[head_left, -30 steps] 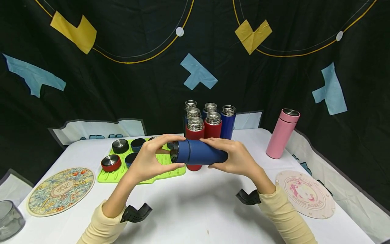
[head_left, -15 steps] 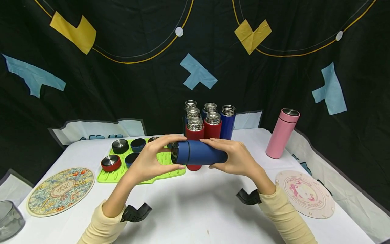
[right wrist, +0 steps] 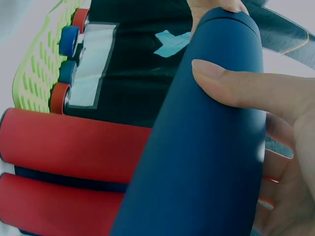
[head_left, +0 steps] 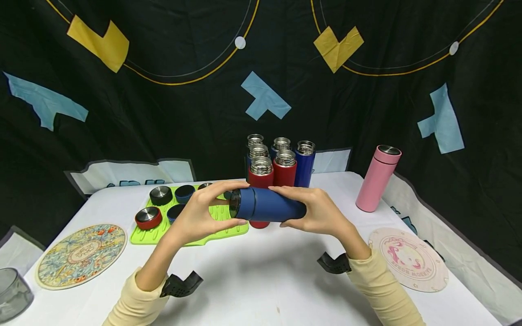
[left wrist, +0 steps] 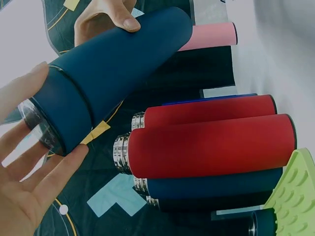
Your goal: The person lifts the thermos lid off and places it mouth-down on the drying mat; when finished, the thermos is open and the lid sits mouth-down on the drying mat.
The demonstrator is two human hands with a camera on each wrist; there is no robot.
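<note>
A dark blue thermos (head_left: 277, 206) is held on its side above the table by both hands. My left hand (head_left: 200, 210) grips its capped left end, fingers and thumb around the blue cap (left wrist: 61, 105). A thin dark seam separates the cap from the body, and the cap's outer end looks shiny. Round the body near the base is my right hand (head_left: 316, 209), its thumb lying along the blue wall in the right wrist view. Behind the thermos stand several uncapped bottles, among them a red bottle (head_left: 261, 174) and a bright blue bottle (head_left: 305, 165).
A green drying mat (head_left: 230, 233) at the left bears several caps, including a red cap (head_left: 148, 218) and a black cap (head_left: 161, 195). A capped pink thermos (head_left: 377, 181) stands at the right. Round mats (head_left: 83, 256) lie on both sides; a glass (head_left: 14, 294) is at the left edge.
Both hands keep hold of the thermos in nearly the same place. Its right end has shifted very slightly to the right with the right hand.
</note>
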